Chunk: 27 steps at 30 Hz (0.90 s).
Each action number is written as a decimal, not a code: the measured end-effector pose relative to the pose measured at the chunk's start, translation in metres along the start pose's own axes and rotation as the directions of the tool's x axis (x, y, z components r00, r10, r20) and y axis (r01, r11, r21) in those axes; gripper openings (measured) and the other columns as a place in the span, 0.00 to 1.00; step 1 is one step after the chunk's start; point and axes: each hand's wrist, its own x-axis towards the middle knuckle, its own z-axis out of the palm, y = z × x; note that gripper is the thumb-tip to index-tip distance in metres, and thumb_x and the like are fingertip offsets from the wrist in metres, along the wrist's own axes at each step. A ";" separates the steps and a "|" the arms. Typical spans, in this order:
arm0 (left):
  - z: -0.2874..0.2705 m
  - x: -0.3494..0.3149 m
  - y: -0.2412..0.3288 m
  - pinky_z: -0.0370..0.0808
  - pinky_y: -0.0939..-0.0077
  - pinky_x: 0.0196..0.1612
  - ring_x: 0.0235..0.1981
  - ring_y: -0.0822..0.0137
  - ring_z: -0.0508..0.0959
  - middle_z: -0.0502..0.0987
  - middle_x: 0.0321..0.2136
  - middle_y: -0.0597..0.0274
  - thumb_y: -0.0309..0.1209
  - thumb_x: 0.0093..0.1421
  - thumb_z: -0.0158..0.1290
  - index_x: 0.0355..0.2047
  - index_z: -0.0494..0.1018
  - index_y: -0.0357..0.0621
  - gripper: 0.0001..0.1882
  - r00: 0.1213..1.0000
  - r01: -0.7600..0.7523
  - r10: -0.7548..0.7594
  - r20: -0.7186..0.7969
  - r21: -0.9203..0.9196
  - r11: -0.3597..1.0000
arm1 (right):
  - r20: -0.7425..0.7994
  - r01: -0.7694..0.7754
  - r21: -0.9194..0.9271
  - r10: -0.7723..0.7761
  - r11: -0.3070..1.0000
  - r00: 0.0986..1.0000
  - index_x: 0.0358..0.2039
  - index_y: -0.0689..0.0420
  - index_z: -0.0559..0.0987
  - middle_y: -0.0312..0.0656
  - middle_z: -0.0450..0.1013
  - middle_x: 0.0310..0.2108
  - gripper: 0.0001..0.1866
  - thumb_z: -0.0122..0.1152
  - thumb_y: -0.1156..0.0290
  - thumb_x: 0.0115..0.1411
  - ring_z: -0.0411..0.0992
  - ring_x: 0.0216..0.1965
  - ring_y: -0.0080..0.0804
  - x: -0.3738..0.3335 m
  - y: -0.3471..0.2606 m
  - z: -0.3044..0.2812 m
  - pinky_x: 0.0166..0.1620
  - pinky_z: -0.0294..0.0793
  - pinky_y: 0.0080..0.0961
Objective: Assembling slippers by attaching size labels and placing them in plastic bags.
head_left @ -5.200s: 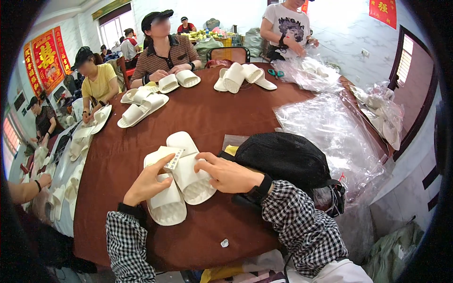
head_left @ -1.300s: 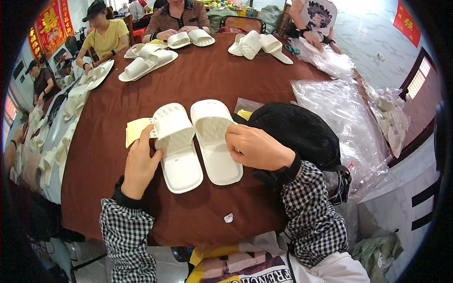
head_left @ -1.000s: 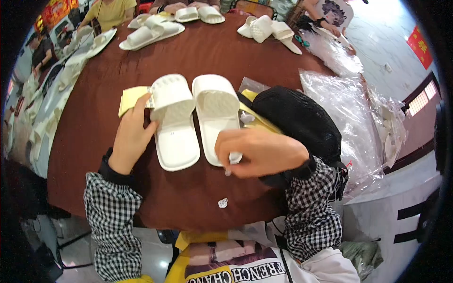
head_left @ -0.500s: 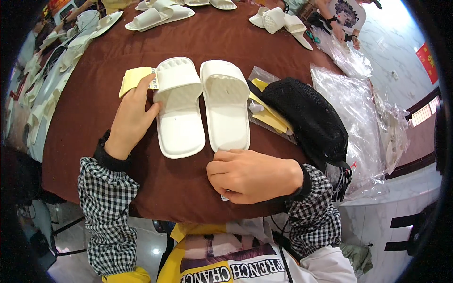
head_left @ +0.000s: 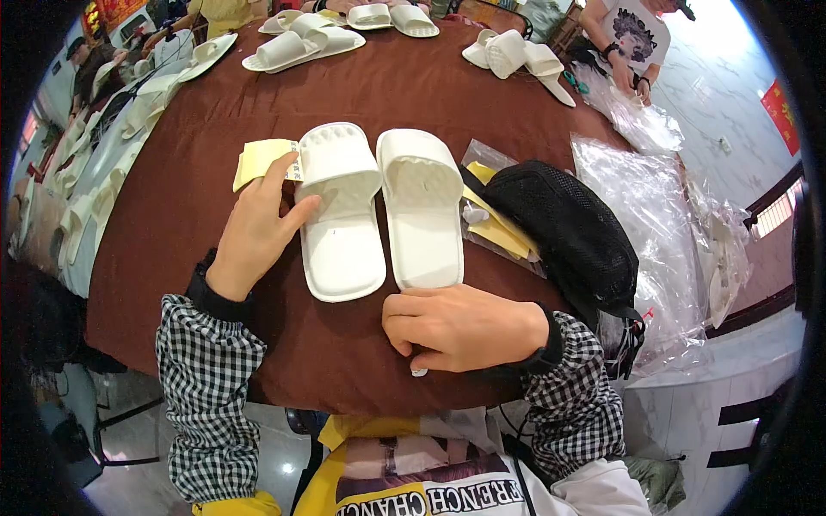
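Note:
Two white slippers lie side by side in front of me, straps at the far end. My left hand [head_left: 262, 225] rests at the outer side of the left slipper [head_left: 346, 258], thumb and forefinger spread apart. The forefinger lies by a yellow paper slip [head_left: 265, 161] with a printed white part, and the thumb tip meets the slipper's edge. At the near end of the right slipper [head_left: 426, 249] is my right hand [head_left: 465, 327], its fingers curled. Something small and white [head_left: 419, 372] peeks out below its fingertips; its kind is hidden.
A black mesh pouch [head_left: 559, 228] lies to the right, over yellow slips in a clear bag [head_left: 482, 163]. Clear plastic bags [head_left: 637, 215] cover the table's right side. More white slippers [head_left: 297, 47] stand at the far edge. Another person [head_left: 624, 52] handles plastic at far right.
The whole view has shifted, so the table and slippers sit a little lower in the picture. Both hands keep nearly the same places beside the slippers.

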 end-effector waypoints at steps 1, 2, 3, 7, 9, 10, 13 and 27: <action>0.000 0.000 0.000 0.72 0.64 0.36 0.29 0.57 0.75 0.76 0.31 0.49 0.37 0.60 0.59 0.57 0.66 0.38 0.28 1.000 0.001 -0.001 -0.006 0.003 1.000 | 0.003 -0.082 0.047 0.082 0.996 0.997 0.31 0.61 0.73 0.44 0.68 0.36 0.11 0.66 0.72 0.51 0.71 0.40 0.45 0.002 0.000 0.000 0.43 0.73 0.38; -0.001 0.000 0.002 0.72 0.64 0.36 0.29 0.57 0.75 0.76 0.31 0.49 0.37 0.60 0.59 0.57 0.66 0.38 0.28 1.000 -0.003 0.003 -0.009 0.005 1.000 | 0.010 -0.163 0.093 0.163 0.982 0.987 0.31 0.60 0.73 0.44 0.67 0.36 0.10 0.66 0.72 0.52 0.71 0.38 0.46 0.003 -0.001 -0.001 0.41 0.74 0.39; -0.001 0.001 0.003 0.72 0.65 0.34 0.28 0.58 0.75 0.76 0.30 0.49 0.36 0.61 0.58 0.55 0.68 0.37 0.25 0.999 0.006 -0.005 -0.050 0.025 1.000 | 0.005 -0.164 0.089 0.164 0.982 0.986 0.31 0.60 0.73 0.44 0.67 0.36 0.10 0.66 0.72 0.52 0.71 0.38 0.46 0.002 0.002 -0.001 0.41 0.74 0.39; -0.010 0.005 0.020 0.72 0.70 0.31 0.25 0.63 0.76 0.77 0.29 0.46 0.32 0.65 0.54 0.50 0.73 0.36 0.16 0.985 0.019 -0.035 -0.167 -0.095 0.995 | -0.118 -0.015 0.134 0.031 0.991 0.993 0.33 0.60 0.74 0.45 0.70 0.35 0.09 0.64 0.73 0.55 0.73 0.38 0.46 0.001 0.009 -0.009 0.40 0.74 0.37; -0.006 0.006 0.022 0.73 0.75 0.32 0.27 0.68 0.78 0.80 0.31 0.49 0.27 0.65 0.52 0.49 0.75 0.36 0.13 0.973 -0.065 0.034 -0.229 -0.127 0.990 | -0.198 0.012 0.172 0.023 0.985 0.980 0.34 0.60 0.74 0.45 0.71 0.36 0.08 0.64 0.74 0.56 0.73 0.38 0.46 0.002 0.010 -0.014 0.41 0.74 0.36; -0.003 0.005 0.025 0.74 0.77 0.34 0.29 0.70 0.78 0.80 0.32 0.52 0.25 0.65 0.51 0.50 0.75 0.37 0.14 0.974 -0.111 0.059 -0.217 -0.232 0.966 | -0.381 0.031 0.110 0.013 0.993 0.925 0.35 0.60 0.75 0.45 0.71 0.36 0.07 0.63 0.76 0.57 0.73 0.37 0.44 0.003 0.013 -0.015 0.41 0.74 0.34; -0.005 0.004 0.038 0.76 0.81 0.40 0.34 0.75 0.78 0.81 0.34 0.61 0.19 0.63 0.49 0.53 0.74 0.38 0.17 0.990 -0.120 0.080 -0.117 -0.392 0.912 | -0.653 -0.052 0.183 0.161 0.982 0.740 0.42 0.61 0.77 0.44 0.72 0.39 0.09 0.60 0.78 0.60 0.74 0.40 0.32 0.003 0.014 -0.021 0.40 0.76 0.29; 0.027 0.023 0.080 0.77 0.76 0.41 0.39 0.70 0.80 0.78 0.40 0.57 0.23 0.60 0.55 0.59 0.67 0.45 0.26 0.936 -0.088 0.258 0.239 -0.552 0.829 | -0.850 -0.045 0.356 0.344 0.933 0.399 0.53 0.62 0.75 0.37 0.76 0.41 0.19 0.61 0.81 0.60 0.75 0.41 0.21 -0.002 0.043 -0.016 0.45 0.75 0.20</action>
